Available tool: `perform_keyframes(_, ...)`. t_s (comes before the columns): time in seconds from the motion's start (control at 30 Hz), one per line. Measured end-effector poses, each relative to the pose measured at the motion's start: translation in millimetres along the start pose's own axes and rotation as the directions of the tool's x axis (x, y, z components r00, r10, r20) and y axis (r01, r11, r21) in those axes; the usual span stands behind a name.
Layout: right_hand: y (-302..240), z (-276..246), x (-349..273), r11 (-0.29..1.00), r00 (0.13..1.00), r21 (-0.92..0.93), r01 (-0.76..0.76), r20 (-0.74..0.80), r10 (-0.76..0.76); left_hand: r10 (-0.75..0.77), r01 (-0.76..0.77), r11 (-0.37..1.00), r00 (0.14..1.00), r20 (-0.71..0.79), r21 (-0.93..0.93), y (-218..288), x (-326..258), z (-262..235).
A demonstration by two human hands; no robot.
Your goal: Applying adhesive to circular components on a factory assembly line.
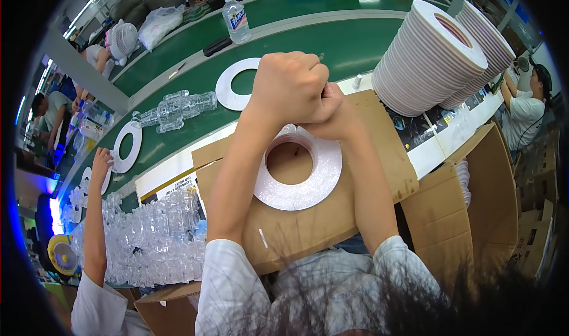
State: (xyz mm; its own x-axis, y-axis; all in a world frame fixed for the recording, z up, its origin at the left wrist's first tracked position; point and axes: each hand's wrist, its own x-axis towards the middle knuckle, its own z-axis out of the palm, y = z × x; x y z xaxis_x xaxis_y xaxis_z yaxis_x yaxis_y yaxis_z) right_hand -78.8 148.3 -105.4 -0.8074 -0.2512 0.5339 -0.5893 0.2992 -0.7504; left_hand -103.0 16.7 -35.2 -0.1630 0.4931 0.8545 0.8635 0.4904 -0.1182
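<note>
My left hand (289, 86) is closed in a fist at the middle of the view, knuckles up. Against it, and partly behind it, is my right hand (329, 112), its fingers mostly hidden. Whatever the two hands hold, if anything, is covered by them. Just below them a white ring-shaped disc (299, 196) lies on a flattened sheet of brown cardboard (332, 223); more ring edges show at its far side. Beyond my left hand another white ring (225, 88) lies on the green conveyor belt (195, 113).
Tall stacks of white rings (409, 63) stand at right. Clear plastic parts (148, 235) are piled at left; more (178, 110) lie on the belt. A co-worker's hand (103, 160) reaches toward a ring (127, 147). A bottle (237, 21) stands at the back; an open carton (492, 199) is at right.
</note>
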Motion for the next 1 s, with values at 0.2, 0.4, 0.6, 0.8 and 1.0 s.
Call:
perform_keyframes(0.2, 3, -1, 0, 0.999, 0.999, 0.003, 0.035, 0.002, -0.035, -0.001, 0.001, 1.0, 0.999, -0.032, -0.015, 0, 0, 1)
perform_keyframes(0.4, 3, -2, -2, 0.999, 1.0, 0.037, 0.01, 0.015, -0.011, -0.011, 0.01, 1.0, 0.999, -0.047, -0.026, 1, -1, 2)
perform_keyframes(0.6, 3, -1, -2, 1.0, 1.0, 0.0, 0.019, 0.009, -0.019, -0.007, 0.006, 1.0, 0.999, -0.049, -0.004, 0, 0, 2)
perform_keyframes(0.8, -11, -13, -8, 0.995, 0.998, -0.093, 0.039, -0.043, -0.043, -0.062, 0.062, 0.998, 0.995, -0.078, 0.0, 18, 9, -5)
perform_keyframes(1.0, -11, -22, -11, 0.995, 0.995, -0.01, 0.102, -0.008, -0.102, -0.079, 0.083, 0.996, 0.993, -0.089, 0.042, 26, 9, -2)
